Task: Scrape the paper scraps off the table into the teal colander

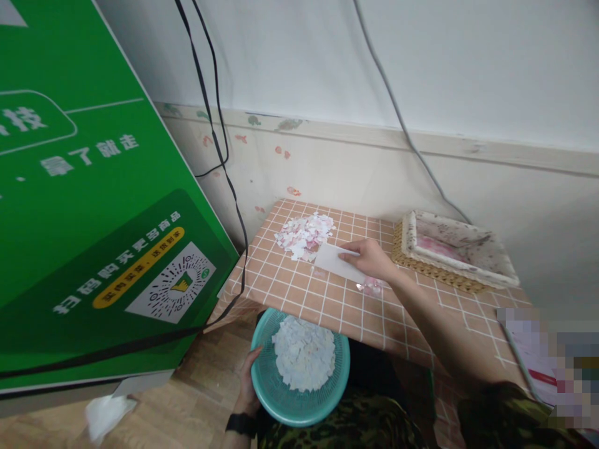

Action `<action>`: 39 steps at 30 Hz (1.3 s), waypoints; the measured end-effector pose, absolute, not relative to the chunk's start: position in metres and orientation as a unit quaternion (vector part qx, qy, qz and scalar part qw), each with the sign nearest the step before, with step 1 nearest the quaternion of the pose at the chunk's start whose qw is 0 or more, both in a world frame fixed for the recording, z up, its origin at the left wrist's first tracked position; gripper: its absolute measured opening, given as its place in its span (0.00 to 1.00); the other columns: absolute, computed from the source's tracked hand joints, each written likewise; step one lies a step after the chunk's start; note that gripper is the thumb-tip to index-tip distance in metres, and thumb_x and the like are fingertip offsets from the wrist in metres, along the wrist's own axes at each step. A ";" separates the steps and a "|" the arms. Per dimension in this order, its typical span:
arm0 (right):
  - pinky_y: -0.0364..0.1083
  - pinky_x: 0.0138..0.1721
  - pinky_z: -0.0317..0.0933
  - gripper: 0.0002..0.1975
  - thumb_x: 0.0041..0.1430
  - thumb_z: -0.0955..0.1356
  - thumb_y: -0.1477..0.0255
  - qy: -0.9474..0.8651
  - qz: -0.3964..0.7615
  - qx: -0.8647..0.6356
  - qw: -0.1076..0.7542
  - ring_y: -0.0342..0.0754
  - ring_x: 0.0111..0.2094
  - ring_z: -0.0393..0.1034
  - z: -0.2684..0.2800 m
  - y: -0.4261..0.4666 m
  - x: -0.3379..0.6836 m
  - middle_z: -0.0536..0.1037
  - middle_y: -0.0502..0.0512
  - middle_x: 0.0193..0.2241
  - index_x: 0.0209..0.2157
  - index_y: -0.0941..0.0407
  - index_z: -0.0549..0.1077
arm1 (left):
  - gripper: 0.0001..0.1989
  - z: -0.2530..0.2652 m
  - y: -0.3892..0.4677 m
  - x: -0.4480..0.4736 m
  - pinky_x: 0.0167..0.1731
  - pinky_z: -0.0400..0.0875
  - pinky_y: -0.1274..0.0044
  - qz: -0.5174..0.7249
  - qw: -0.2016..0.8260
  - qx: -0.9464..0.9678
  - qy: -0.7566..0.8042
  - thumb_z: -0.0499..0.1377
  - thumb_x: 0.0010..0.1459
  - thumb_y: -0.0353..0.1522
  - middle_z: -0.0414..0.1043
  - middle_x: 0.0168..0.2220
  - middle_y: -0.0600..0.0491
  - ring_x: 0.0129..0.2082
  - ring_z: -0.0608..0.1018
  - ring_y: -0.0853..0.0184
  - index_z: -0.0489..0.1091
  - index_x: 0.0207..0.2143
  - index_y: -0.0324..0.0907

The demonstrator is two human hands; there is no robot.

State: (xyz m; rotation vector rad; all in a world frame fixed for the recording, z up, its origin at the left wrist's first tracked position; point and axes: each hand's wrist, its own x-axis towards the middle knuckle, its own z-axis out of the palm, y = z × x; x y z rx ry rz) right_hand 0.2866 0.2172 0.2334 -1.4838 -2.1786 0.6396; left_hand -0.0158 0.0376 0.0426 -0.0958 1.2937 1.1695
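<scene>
My left hand (pixel 249 377) grips the rim of a teal plastic colander (pixel 262 393), which sits at my lap just below the table's edge. White paper scraps (pixel 304 354) are heaped inside it. Over the table, my right hand (pixel 372 259) is closed on a flat white card (pixel 337 262). The card's left end is at a pile of white and pinkish paper scraps (pixel 306 234) on the tabletop. Partly under my right hand lies a small bunch of shiny pink scraps (pixel 372 285).
A lined wicker basket (pixel 456 249) stands on the checkered tablecloth (pixel 299 290) at the right. A large green printed cabinet (pixel 70 206) rises on the left, with black cables (pixel 213 131) hanging beside it. On the floor lies a white plastic bag (pixel 107 415).
</scene>
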 end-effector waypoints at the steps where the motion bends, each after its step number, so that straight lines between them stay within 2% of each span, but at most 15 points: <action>1: 0.44 0.33 0.61 0.13 0.56 0.64 0.69 -0.784 0.225 -0.538 0.214 0.46 0.31 0.72 0.234 0.218 0.286 0.80 0.52 0.33 0.39 0.54 0.78 | 0.10 0.042 0.038 -0.016 0.34 0.72 0.68 0.515 0.652 -0.049 0.554 0.62 0.42 0.33 0.78 0.27 0.48 0.31 0.79 0.55 0.75 0.28 0.36; 7: 0.44 0.30 0.62 0.13 0.55 0.64 0.69 -0.783 0.250 -0.535 0.197 0.46 0.30 0.72 0.236 0.219 0.287 0.80 0.51 0.32 0.40 0.54 0.77 | 0.13 0.033 0.036 -0.019 0.35 0.72 0.65 0.513 0.686 -0.054 0.514 0.63 0.41 0.34 0.78 0.27 0.46 0.31 0.79 0.53 0.76 0.30 0.35; 14: 0.44 0.35 0.62 0.14 0.57 0.64 0.69 -0.798 0.249 -0.508 0.208 0.47 0.34 0.72 0.239 0.226 0.280 0.79 0.52 0.37 0.43 0.52 0.76 | 0.12 0.027 0.036 -0.020 0.36 0.72 0.67 0.520 0.675 -0.049 0.520 0.64 0.41 0.35 0.79 0.29 0.47 0.33 0.79 0.55 0.76 0.30 0.37; 20: 0.43 0.30 0.59 0.12 0.57 0.64 0.69 -0.824 0.242 -0.479 0.182 0.44 0.28 0.70 0.246 0.229 0.286 0.79 0.49 0.31 0.39 0.52 0.78 | 0.11 0.036 0.038 -0.018 0.34 0.73 0.66 0.513 0.682 -0.065 0.517 0.63 0.41 0.33 0.79 0.27 0.47 0.30 0.79 0.55 0.76 0.28 0.36; 24: 0.43 0.29 0.59 0.13 0.57 0.64 0.68 -0.824 0.244 -0.476 0.186 0.44 0.28 0.70 0.246 0.227 0.288 0.79 0.49 0.31 0.40 0.52 0.77 | 0.12 0.052 0.039 -0.013 0.32 0.73 0.64 0.505 0.663 -0.063 0.548 0.62 0.39 0.34 0.78 0.25 0.47 0.31 0.79 0.52 0.75 0.28 0.37; 29: 0.43 0.31 0.60 0.12 0.56 0.64 0.69 -0.824 0.255 -0.479 0.164 0.44 0.29 0.70 0.241 0.225 0.283 0.79 0.48 0.32 0.40 0.51 0.77 | 0.14 0.071 0.042 -0.006 0.30 0.71 0.59 0.487 0.639 -0.052 0.593 0.61 0.38 0.35 0.78 0.26 0.45 0.34 0.77 0.42 0.77 0.30 0.40; 39: 0.42 0.30 0.60 0.13 0.56 0.64 0.69 -0.820 0.294 -0.463 0.162 0.44 0.29 0.70 0.243 0.223 0.285 0.79 0.49 0.31 0.41 0.52 0.77 | 0.16 0.083 0.045 -0.002 0.29 0.71 0.58 0.492 0.634 -0.051 0.594 0.60 0.38 0.34 0.79 0.28 0.45 0.35 0.77 0.40 0.77 0.32 0.40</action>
